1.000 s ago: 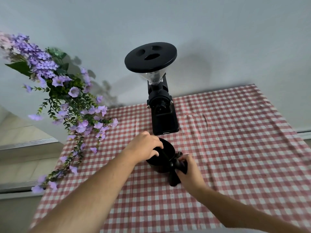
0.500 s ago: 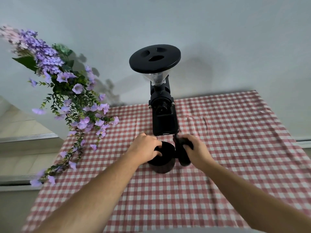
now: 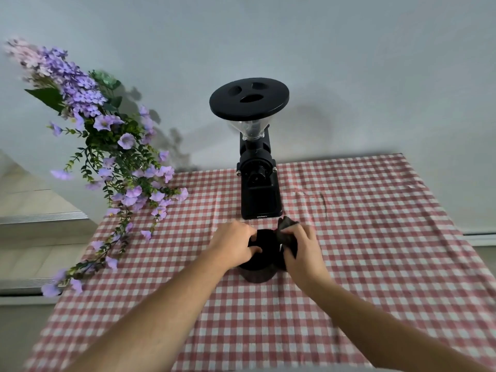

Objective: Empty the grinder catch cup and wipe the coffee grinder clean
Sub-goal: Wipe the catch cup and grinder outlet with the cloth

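Left grip [image 3: 236, 247] clamped round catch cup [image 3: 259, 265] on tabletop [image 3: 375, 251]; right grip [image 3: 302, 248] bunched on dark cloth [image 3: 288, 228] at cup's rim. Cup wipe seemingly underway; grinder [image 3: 259, 194] probably not yet wiped.

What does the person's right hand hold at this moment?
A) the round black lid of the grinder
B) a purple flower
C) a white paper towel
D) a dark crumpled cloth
D: the right hand grips a dark crumpled cloth beside the round black catch cup, which the left hand holds.
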The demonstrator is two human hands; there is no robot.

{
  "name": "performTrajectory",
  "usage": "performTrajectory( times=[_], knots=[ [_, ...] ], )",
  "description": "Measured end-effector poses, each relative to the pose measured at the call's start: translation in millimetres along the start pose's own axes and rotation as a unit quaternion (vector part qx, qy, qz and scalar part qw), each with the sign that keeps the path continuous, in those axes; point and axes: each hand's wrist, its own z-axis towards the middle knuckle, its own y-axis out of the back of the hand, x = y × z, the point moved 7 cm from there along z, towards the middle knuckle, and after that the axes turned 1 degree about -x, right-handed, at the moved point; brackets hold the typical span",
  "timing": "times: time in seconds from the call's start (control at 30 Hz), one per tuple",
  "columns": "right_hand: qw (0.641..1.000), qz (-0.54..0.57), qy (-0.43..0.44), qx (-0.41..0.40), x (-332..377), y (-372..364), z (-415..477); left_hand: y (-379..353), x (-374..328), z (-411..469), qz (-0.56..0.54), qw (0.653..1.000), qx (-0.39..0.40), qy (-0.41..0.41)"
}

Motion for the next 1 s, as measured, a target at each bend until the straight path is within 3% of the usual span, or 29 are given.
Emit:
performTrajectory(
  times=[0.2,0.37,0.53,0.67,0.77,0.93,1.0],
  knots=[
    [0.997,0.003,-0.071,0.034,-34,-24,-30,1,0,-3,-0.045,0.998,-0.016,0.041],
    [0.985,0.116,-0.129,0.009,-33,-6,14,-1,-1,-5,-0.05,0.996,-0.021,0.066],
    [0.994,0.071,-0.083,-0.018,-20,-15,-24,-4,-1,-4,-0.05,0.994,-0.026,0.091],
    [0.995,0.065,-0.051,0.052,-22,-37,-62,-5,0,-3,-0.059,0.992,-0.015,0.108],
    [0.995,0.067,-0.073,-0.01,-19,-12,-25,-10,2,-3,-0.085,0.986,-0.007,0.14],
    [0.993,-0.041,0.109,-0.004,10,-2,-9,-12,8,-6,-0.123,0.968,-0.008,0.22],
    [0.987,-0.089,0.132,0.009,-3,-16,-36,-15,10,-4,-0.135,0.961,-0.006,0.239]
  ],
)
